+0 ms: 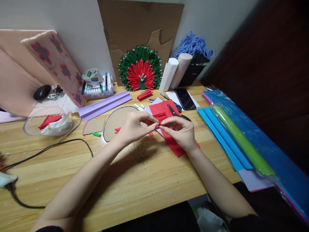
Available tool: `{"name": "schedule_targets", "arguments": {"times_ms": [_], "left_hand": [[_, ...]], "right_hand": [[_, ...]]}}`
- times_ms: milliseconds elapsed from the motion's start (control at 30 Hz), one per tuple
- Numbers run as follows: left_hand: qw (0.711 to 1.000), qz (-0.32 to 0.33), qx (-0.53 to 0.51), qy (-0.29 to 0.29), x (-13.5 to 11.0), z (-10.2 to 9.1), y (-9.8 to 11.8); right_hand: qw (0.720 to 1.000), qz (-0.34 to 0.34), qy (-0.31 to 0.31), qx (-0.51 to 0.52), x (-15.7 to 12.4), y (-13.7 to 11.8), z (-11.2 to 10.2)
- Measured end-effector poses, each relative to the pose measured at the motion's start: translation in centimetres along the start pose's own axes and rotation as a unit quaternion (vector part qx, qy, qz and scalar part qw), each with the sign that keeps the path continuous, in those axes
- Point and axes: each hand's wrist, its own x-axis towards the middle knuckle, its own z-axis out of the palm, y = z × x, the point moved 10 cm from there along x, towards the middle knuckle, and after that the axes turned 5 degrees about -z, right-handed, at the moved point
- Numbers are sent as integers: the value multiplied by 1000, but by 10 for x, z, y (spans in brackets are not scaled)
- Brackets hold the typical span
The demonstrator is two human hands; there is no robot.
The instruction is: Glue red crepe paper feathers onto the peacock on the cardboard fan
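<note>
My left hand [135,126] and my right hand [180,130] meet above the table, thumbs and fingertips pinched together. Between them is a small piece of red crepe paper [159,123], mostly covered by the fingers. Beneath the right hand lies a larger red crepe paper sheet [175,147], with black-handled scissors [173,110] on its far part. Under the left hand sits a round cardboard piece [113,124] with a blue-edged rim. Small red paper petals [117,130] rest on that cardboard.
A green and red paper peacock [142,69] stands against a cardboard sheet [140,25]. Left are purple crepe paper [105,104], a marker box [98,91], a plastic bowl [29,129] and a corded glue gun [7,179]. A phone [185,99] and wrapped paper rolls [243,141] lie right.
</note>
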Motion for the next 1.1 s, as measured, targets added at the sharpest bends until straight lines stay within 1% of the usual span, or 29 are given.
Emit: {"name": "schedule_targets", "arguments": {"times_ms": [133,233,533,700,900,1100], "left_hand": [[998,-49,-40,-10,1,4,-11],[997,-59,-47,-17,2,5,-13],[999,-24,-28,-29,3,4,-3],[1000,1,-6,-29,2,3,1],[1000,14,14,-20,2,2,4],[1000,8,26,-13,3,1,6]], "right_hand": [[1000,0,-1,4,0,0,1],[1000,6,0,15,-1,1,2],[996,57,13,66,-1,15,1],[993,87,28,70,-3,23,-1],[996,73,31,48,-2,20,-2],[998,51,38,24,-2,11,-3]]}}
